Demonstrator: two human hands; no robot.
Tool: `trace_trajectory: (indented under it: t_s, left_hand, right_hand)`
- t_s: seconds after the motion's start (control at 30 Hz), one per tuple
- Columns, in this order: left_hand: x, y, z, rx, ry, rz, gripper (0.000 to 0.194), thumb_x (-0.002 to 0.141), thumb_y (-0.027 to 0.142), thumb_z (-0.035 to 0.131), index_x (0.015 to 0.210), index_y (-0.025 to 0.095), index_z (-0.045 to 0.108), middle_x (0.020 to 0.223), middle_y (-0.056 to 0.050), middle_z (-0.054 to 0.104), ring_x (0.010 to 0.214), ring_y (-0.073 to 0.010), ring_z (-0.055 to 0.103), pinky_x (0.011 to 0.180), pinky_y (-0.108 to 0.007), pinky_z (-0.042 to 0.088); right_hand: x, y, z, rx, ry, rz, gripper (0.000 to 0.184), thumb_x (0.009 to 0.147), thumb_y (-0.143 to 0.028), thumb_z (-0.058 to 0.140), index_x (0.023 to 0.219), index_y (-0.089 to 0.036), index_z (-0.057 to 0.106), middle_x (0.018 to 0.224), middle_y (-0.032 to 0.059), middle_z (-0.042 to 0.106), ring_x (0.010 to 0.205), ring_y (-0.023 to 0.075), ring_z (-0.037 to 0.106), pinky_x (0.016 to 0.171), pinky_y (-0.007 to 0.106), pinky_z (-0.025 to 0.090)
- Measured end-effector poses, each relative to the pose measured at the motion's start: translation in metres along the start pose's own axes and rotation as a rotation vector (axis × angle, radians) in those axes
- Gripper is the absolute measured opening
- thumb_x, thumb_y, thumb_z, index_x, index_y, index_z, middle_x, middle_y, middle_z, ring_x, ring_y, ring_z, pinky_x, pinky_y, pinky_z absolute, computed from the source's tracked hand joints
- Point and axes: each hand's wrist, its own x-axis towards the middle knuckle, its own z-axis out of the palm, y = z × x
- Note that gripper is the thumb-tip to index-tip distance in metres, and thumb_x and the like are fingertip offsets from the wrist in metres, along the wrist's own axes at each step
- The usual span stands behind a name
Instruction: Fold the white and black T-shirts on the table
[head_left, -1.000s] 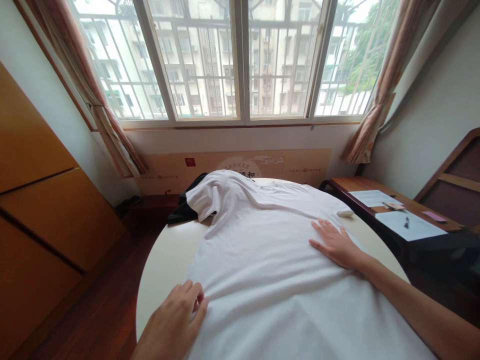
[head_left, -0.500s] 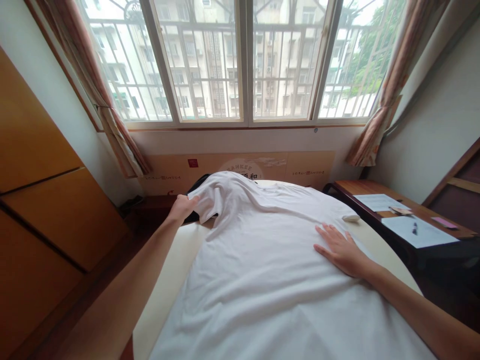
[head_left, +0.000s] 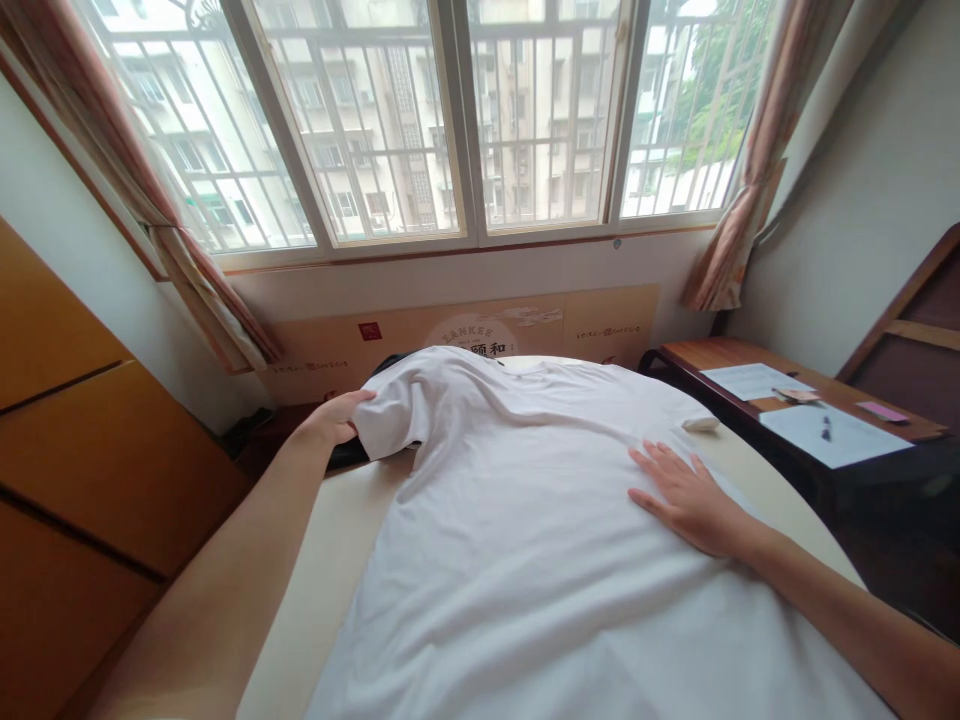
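A white T-shirt (head_left: 517, 500) lies spread over a cream round-edged table (head_left: 330, 560), with wrinkles running across its body. At its far left, my left hand (head_left: 337, 415) is closed on the edge of the sleeve and holds it out to the side. My right hand (head_left: 690, 500) rests flat on the right part of the shirt, fingers spread. The other sleeve (head_left: 694, 412) lies on the table beyond my right hand. Something black (head_left: 351, 455) shows partly from under the left sleeve; most of it is hidden.
At the right stands a wooden desk (head_left: 690, 352) with papers (head_left: 832, 435), a pen and a pink item (head_left: 885, 412). An orange-brown cabinet (head_left: 67, 460) is on the left. A printed cardboard panel (head_left: 315, 340) leans under the barred window (head_left: 405, 130).
My left hand has drawn the sleeve outward to the left, and the sleeve is more spread. My right hand stays in place on the shirt. The view has tilted slightly.
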Motion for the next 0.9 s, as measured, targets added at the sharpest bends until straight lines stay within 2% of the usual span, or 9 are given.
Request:
trace_trajectory:
  t_s: [0.07,0.23,0.37,0.47,0.53,0.6,0.73,0.83,0.9]
  left_hand:
    - [0.002,0.015,-0.004,0.061,0.014,0.061,0.01,0.084,0.007,0.07,0.094,0.008,0.069,0.081,-0.008,0.073,0.075,-0.0224,0.07,0.074,-0.038,0.062]
    - [0.02,0.056,-0.014,0.285,0.232,0.323,0.019,0.09,0.013,0.068,0.109,0.014,0.065,0.097,-0.001,0.066,0.091,-0.0156,0.06,0.097,-0.033,0.051]
    - [0.025,0.063,-0.003,0.542,0.341,0.338,0.035,0.075,0.006,0.074,0.109,0.007,0.065,0.137,-0.021,0.058,0.128,-0.0342,0.05,0.116,-0.055,0.034]
    - [0.01,0.048,0.032,0.884,0.349,0.485,0.049,0.08,0.014,0.069,0.127,0.001,0.06,0.153,-0.033,0.043,0.142,-0.0478,0.039,0.117,-0.064,0.027]
    - [-0.009,0.034,0.068,1.042,0.185,0.663,0.047,0.09,0.022,0.061,0.133,0.003,0.06,0.153,-0.031,0.048,0.142,-0.0463,0.043,0.118,-0.058,0.03]
    - [-0.033,0.017,0.109,1.059,-0.078,0.819,0.05,0.096,0.029,0.055,0.142,0.007,0.058,0.157,-0.025,0.051,0.147,-0.0397,0.045,0.123,-0.048,0.03]
    - [-0.074,-0.017,0.183,1.055,-0.556,0.935,0.066,0.103,0.044,0.045,0.161,0.013,0.041,0.173,-0.018,0.034,0.16,-0.032,0.033,0.13,-0.043,0.024]
    - [-0.083,-0.041,0.208,1.062,-0.776,0.886,0.086,0.099,0.06,0.049,0.168,0.012,0.029,0.179,-0.017,0.016,0.165,-0.0329,0.018,0.132,-0.044,0.018]
    - [-0.078,-0.056,0.209,1.093,-0.808,0.836,0.093,0.098,0.064,0.047,0.169,0.008,0.024,0.179,-0.019,0.012,0.166,-0.0325,0.01,0.133,-0.045,0.014]
  right_hand:
    - [0.001,0.0,-0.001,0.001,0.002,-0.003,0.073,0.106,-0.063,0.034,0.167,-0.025,0.039,0.176,0.011,0.029,0.163,0.0347,0.022,0.129,0.067,0.019]
    - [-0.001,-0.006,-0.005,0.008,-0.038,0.014,0.075,0.105,-0.063,0.033,0.169,-0.023,0.035,0.177,0.0094,0.024,0.164,0.0338,0.018,0.13,0.066,0.016]
    - [-0.005,-0.012,-0.017,0.002,-0.081,0.012,0.079,0.104,-0.066,0.035,0.17,-0.021,0.034,0.177,0.0122,0.025,0.164,0.0364,0.02,0.128,0.066,0.02]
    - [0.004,-0.009,-0.035,0.006,-0.116,-0.032,0.074,0.103,-0.067,0.04,0.162,-0.024,0.049,0.167,0.0161,0.046,0.155,0.04,0.04,0.121,0.064,0.034]
    - [0.022,-0.004,-0.049,0.028,-0.132,-0.058,0.067,0.104,-0.065,0.039,0.154,-0.024,0.059,0.156,0.0177,0.059,0.145,0.0404,0.051,0.115,0.06,0.042]
    - [0.049,0.002,-0.059,0.05,-0.086,-0.009,0.065,0.105,-0.06,0.041,0.154,-0.021,0.058,0.154,0.0185,0.06,0.143,0.0401,0.052,0.115,0.058,0.042]
    - [0.105,0.01,-0.051,0.05,0.029,0.171,0.071,0.105,-0.05,0.042,0.166,-0.015,0.037,0.172,0.0208,0.034,0.158,0.039,0.032,0.125,0.062,0.028]
    - [0.129,0.014,-0.031,0.067,0.001,0.233,0.069,0.107,-0.05,0.036,0.167,-0.015,0.034,0.175,0.0214,0.029,0.16,0.04,0.028,0.124,0.069,0.024]
    - [0.135,0.019,-0.021,0.084,-0.016,0.244,0.067,0.108,-0.052,0.035,0.166,-0.019,0.039,0.173,0.0184,0.034,0.159,0.0385,0.031,0.123,0.068,0.025]
